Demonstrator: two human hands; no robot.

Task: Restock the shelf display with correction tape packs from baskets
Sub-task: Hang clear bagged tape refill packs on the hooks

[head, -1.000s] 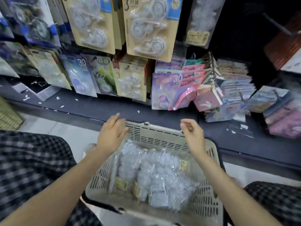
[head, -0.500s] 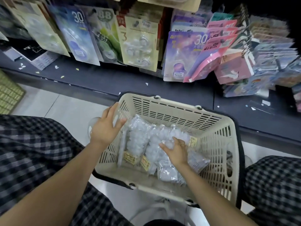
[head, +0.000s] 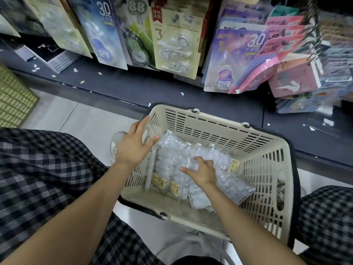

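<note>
While the left hand (head: 131, 146) lay on the left rim of the basket (head: 219, 129), its fingers were straight and spread, the fingertips reaching over the rim to the nearest pack; this grip held nothing. The right hand (head: 202, 171) was inside the basket, on top of the clear packs (head: 168, 159). Its fingers were curled down into the plastic of one pack, and the thumb pointed to the left, so this grip seemed to close on that pack, which was not lifted. The packs lay together on the basket floor, leaning on each other, with small yellow labels at their lower ends. The basket was cream with a dark handle and stood between the person's knees, which were in checked cloth. Behind it ran the dark shelf (head: 133, 87), with small paper scraps on it. Above the shelf hung carded packs (head: 175, 43) in a row, blue, green, cream, purple and pink.
</note>
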